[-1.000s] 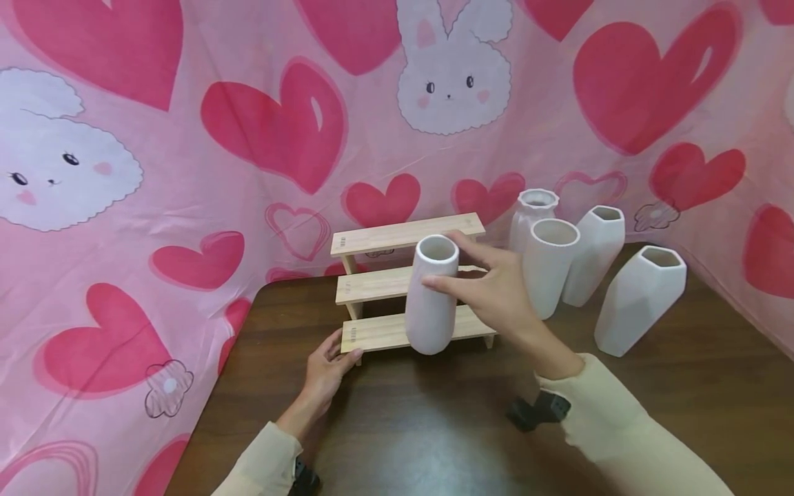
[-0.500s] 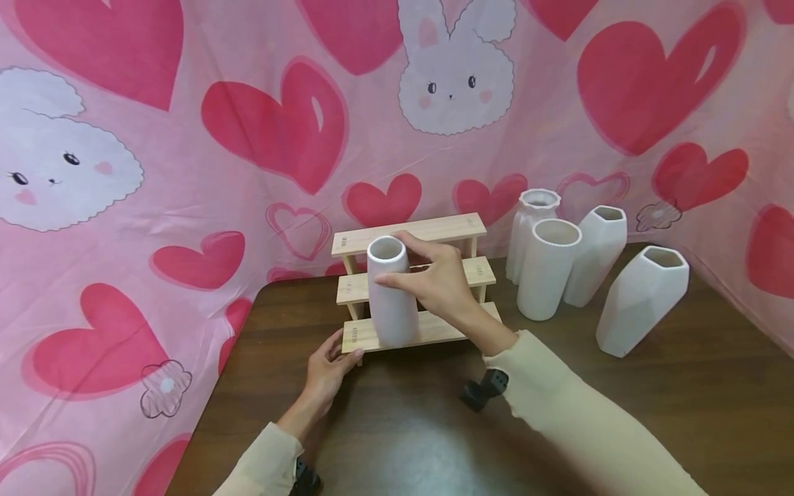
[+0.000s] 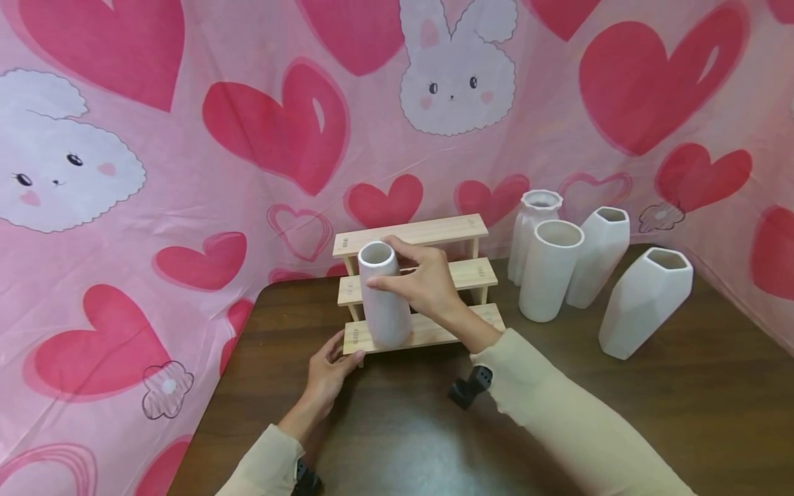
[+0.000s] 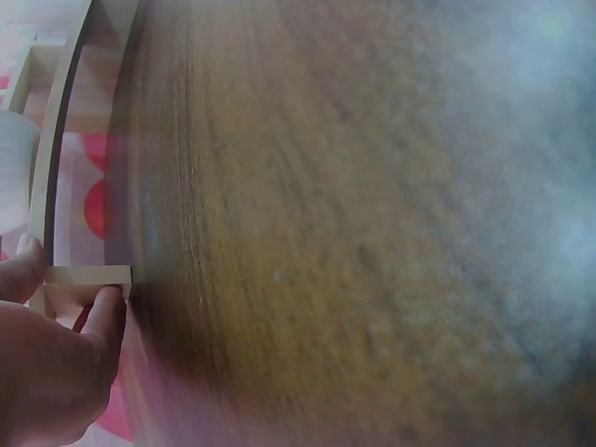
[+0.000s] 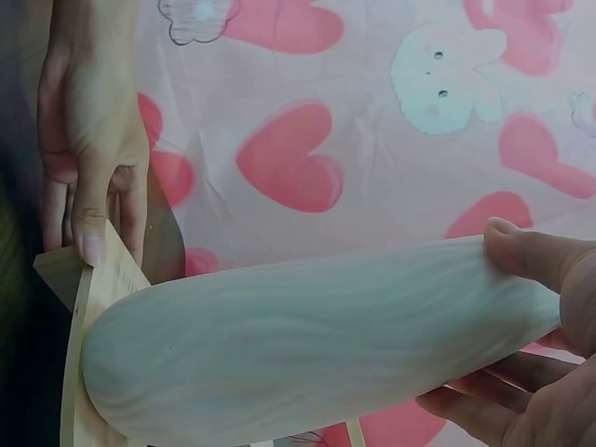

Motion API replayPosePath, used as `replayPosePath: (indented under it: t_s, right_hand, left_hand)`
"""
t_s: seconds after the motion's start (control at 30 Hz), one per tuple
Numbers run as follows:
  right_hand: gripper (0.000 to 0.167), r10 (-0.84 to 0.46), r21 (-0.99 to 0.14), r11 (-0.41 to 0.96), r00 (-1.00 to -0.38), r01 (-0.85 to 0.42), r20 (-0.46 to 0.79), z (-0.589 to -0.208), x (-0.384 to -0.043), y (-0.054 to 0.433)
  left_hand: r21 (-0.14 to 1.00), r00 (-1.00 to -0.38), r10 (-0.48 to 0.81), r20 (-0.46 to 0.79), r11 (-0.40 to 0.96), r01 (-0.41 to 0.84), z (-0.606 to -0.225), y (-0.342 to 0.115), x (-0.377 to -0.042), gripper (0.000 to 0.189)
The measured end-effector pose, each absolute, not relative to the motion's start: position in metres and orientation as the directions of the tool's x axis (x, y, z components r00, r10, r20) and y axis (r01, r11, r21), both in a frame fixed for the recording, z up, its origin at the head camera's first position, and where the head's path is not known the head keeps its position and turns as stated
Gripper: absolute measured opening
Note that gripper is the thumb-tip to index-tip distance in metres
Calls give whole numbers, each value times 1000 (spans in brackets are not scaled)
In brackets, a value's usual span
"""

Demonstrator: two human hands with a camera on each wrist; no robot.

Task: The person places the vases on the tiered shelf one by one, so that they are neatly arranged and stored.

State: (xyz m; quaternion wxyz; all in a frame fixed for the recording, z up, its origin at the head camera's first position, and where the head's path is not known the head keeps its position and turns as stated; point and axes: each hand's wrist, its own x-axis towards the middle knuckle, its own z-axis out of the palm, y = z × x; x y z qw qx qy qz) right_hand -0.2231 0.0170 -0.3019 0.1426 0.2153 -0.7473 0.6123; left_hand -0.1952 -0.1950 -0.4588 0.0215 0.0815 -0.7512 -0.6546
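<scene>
A tall white vase (image 3: 386,313) stands upright at the left part of the lowest step of a three-tier wooden stand (image 3: 446,332). My right hand (image 3: 426,281) grips it near the rim, thumb in front and fingers behind. The right wrist view shows the rounded base of the vase (image 5: 298,340) right at the step's surface. At the stand's left end, my left hand (image 3: 327,375) holds the lowest step, its thumb on top. In the left wrist view, the fingers (image 4: 104,321) press against the short leg (image 4: 91,275) below.
Right of the stand are a ribbed white vase (image 3: 520,238), a cylindrical white vase (image 3: 548,279) and two faceted white vases, one at the back (image 3: 598,258) and one nearer (image 3: 645,303). A pink heart-patterned cloth (image 3: 260,41) hangs behind the brown table (image 3: 397,427).
My right hand has carried the vase leftward and down from in front of the stand onto its lowest step, then a little further left. My left hand keeps its hold on the stand.
</scene>
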Motion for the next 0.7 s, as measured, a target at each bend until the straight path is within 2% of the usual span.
replayPosePath:
  t_s: [0.4, 0.7]
  right_hand:
    - [66, -157, -836, 234, -868, -497, 471, -300, -227, 12]
    - [63, -229, -774, 247, -811, -583, 538, -305, -225, 11]
  left_hand:
    - [989, -987, -141, -71, 117, -88, -460, -195, -195, 66]
    - [988, -987, -142, -78, 124, -95, -459, -195, -194, 66]
